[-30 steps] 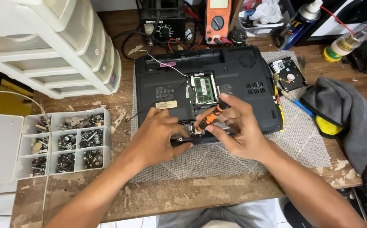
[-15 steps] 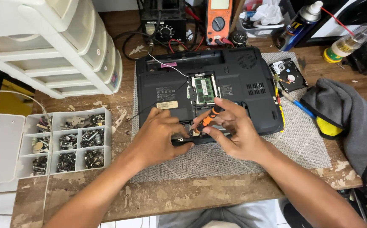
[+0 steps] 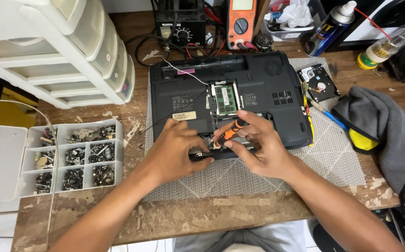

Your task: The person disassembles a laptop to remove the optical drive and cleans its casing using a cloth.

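I am watching the orange-and-black screwdriver (image 3: 232,130) tilting down onto the near edge of the black laptop (image 3: 258,88), which is lying underside up on the grey mat (image 3: 333,163) in the middle of the wooden bench. My right hand (image 3: 263,149) is pinching the screwdriver, fingers closed round its handle with the tip pointing at the laptop's front edge. My left hand (image 3: 174,151) is resting flat on the laptop just beside it, fingers together and pressing down, gripping nothing that I can make out. A green memory module (image 3: 225,98) is showing in an open bay above the hands. The screw organiser (image 3: 74,156) is sitting well to the left, a bare hard drive (image 3: 318,83) and a grey cloth (image 3: 382,121) to the right.
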